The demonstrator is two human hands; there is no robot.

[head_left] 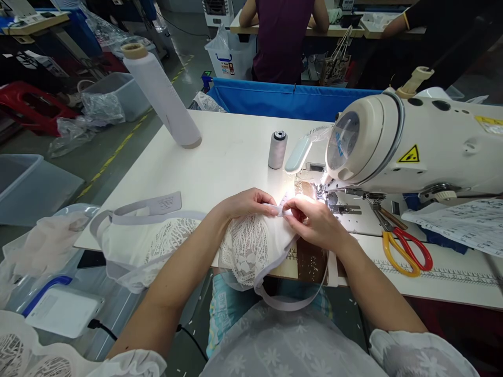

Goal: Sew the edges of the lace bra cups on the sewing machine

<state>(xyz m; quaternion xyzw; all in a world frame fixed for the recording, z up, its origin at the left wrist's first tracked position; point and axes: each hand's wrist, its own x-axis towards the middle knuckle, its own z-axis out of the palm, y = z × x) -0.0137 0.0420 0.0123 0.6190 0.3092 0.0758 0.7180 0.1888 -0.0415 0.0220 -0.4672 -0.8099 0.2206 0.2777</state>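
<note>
A white lace garment [243, 246] with an elastic strap lies over the table's front edge in front of me. My left hand [245, 203] rests on top of it, its fingers pinched closed on the strap end. My right hand [316, 222] pinches the same strap end from the right, fingers closed, just left of the needle area [324, 196] of the white sewing machine [412, 141]. A second lace piece with a label [141, 235] lies to the left. The machine's lamp lights the fingertips brightly.
A small thread spool [277, 150] and a tall white roll [161, 94] stand on the table [220, 157]. Red-and-yellow scissors [406, 251] lie right of the machine's plate. A blue bin [283, 99] sits behind the table. Other people work at a far table [286, 36].
</note>
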